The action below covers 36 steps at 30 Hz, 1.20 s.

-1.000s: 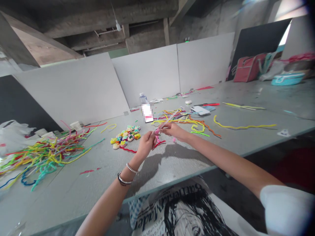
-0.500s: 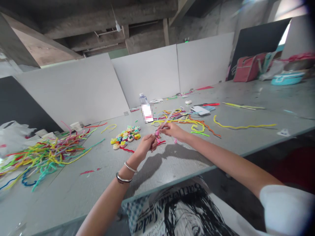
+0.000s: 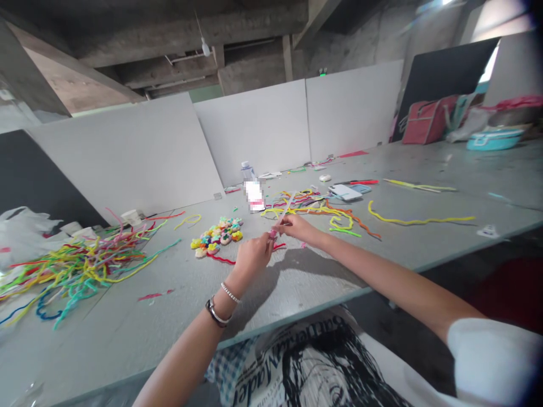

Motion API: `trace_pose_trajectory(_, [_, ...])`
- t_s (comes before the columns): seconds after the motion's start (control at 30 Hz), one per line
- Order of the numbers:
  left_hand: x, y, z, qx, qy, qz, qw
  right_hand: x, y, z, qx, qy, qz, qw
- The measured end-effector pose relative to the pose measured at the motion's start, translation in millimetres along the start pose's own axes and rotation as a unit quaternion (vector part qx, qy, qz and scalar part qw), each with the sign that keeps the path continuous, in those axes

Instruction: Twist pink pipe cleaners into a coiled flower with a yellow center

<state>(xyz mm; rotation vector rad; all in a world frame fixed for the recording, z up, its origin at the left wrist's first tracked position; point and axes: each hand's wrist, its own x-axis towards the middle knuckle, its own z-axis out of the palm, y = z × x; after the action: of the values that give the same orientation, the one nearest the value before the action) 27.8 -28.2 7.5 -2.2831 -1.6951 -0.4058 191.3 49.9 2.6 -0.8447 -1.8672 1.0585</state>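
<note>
Pinching pink stem (image 3: 280,218) mid-frame: left hand (image 3: 251,257) closed low, right hand (image 3: 297,226) closed higher, steadying it above table (image 3: 297,277).

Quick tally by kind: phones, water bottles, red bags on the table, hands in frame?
Phone: 1
Water bottle: 1
Red bag: 1
Hands: 2, left hand and right hand, both on a pink pipe cleaner
Total: 5
</note>
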Motion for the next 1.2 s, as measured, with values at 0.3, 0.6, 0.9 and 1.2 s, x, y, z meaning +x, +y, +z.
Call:
trace_pose_trajectory(0.3, [-5.4,6.0,-5.6,-0.019,0.002,0.022,1.000,-10.5,-17.3,-1.5,0.062,-0.046,-0.007,0.997])
trace_pose_trajectory(0.6, [-6.3,8.3,-4.6,-0.020,0.009,0.016,1.000,-9.5,-12.2,-2.7,0.100,-0.060,-0.001,0.993])
trace_pose_trajectory(0.9, [-7.0,11.0,-5.5,-0.025,0.029,-0.013,0.999,-11.6,-14.5,-0.1,0.149,-0.089,-0.004,0.985])
trace_pose_trajectory(1.2, [-6.1,7.8,-13.0,-0.054,0.052,-0.061,0.995,-11.6,-14.5,0.5,0.183,-0.095,-0.010,0.978])
